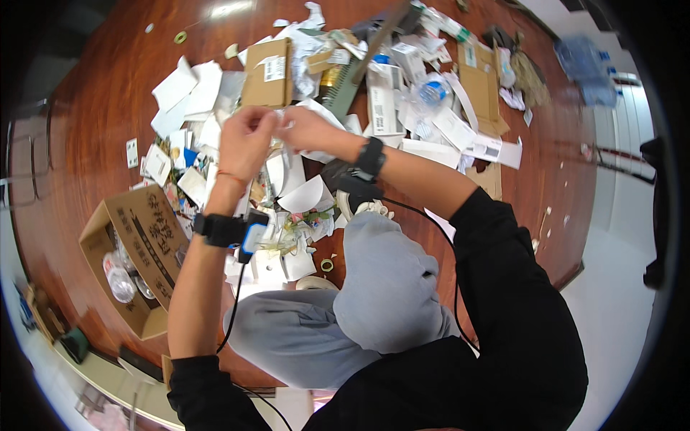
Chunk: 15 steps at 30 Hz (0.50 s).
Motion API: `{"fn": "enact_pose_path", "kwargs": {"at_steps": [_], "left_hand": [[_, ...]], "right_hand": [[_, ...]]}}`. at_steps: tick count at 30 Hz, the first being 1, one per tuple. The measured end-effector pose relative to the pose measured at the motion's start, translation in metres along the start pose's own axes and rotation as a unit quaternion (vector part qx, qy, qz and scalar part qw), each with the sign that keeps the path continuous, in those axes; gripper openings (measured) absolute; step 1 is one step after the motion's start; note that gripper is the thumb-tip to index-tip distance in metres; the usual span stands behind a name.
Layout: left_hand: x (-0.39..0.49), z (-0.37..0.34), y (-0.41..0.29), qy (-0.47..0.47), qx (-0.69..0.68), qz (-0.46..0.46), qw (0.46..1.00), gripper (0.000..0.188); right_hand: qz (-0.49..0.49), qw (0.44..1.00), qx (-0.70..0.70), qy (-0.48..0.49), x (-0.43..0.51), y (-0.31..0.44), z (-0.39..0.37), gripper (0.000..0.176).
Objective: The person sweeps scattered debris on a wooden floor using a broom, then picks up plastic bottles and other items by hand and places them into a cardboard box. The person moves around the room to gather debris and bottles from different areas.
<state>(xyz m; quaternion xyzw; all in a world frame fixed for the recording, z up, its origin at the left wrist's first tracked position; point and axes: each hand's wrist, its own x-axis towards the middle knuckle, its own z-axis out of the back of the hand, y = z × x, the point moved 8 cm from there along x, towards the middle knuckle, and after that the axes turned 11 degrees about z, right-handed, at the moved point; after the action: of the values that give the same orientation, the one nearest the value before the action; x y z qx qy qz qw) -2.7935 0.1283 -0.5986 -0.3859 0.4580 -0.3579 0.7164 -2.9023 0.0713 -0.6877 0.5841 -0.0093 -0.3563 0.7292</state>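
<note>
My left hand (245, 137) and my right hand (312, 131) meet above a littered floor, fingertips pinched close together. Between them is a thin whitish piece (280, 115), blurred and mostly covered by the fingers; its material is unclear. Just beyond the hands lies a flattened brown cardboard box (268, 75) with a white label. Below the hands are curved white paper pieces (302, 196) among mixed scraps. A green toothed strip (345, 89) slants away past my right hand, with a brown stick (384, 40) across it.
On the left, an open cardboard carton (145, 237) holds clear plastic bottles (119, 277). White cartons (384, 102), a crumpled plastic bottle (433, 92) and opened cardboard (480, 86) lie to the right. Large blue water jugs (585, 64) stand farther right. Cables hang from both wrist straps.
</note>
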Motion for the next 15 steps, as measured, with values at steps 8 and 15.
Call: {"fn": "enact_pose_path", "kwargs": {"at_steps": [8,15], "left_hand": [[0.043,-0.209,-0.007,0.242,-0.034,0.185,0.952,0.028],[0.134,-0.282,-0.054,-0.034,0.191,0.037,0.980,0.054]], "right_hand": [[-0.204,0.867,-0.077,-0.448,-0.150,-0.182,0.209,0.059],[-0.252,0.760,0.295,-0.522,-0.131,-0.253,0.225,0.076]]}}
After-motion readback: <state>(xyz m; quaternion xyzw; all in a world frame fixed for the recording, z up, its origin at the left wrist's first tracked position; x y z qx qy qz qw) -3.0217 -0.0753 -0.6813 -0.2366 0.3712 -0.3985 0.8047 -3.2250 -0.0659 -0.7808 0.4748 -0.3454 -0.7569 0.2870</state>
